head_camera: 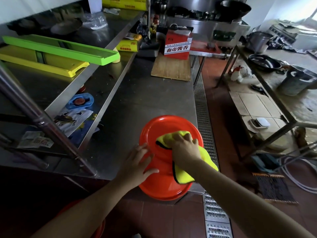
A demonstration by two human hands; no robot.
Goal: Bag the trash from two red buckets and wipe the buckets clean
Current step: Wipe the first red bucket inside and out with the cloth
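A red bucket (164, 127) lies upside down at the near end of the steel counter (137, 93), its round base facing up and its rim hanging over the counter's front edge. My left hand (137, 162) rests flat on the bucket's left side with fingers spread. My right hand (184, 146) presses a yellow cloth (183, 176) with a black edge onto the bucket's base; the cloth trails down under my wrist. Part of a second red bucket (100, 227) shows at the bottom left, below my left forearm, mostly hidden.
A wooden board (171, 69) and a red box (177, 47) stand farther back on the counter. Green and yellow trays (56, 54) lie on the left shelf. A floor drain grate (204, 127) runs along the counter's right. A metal table frame (267, 93) stands to the right.
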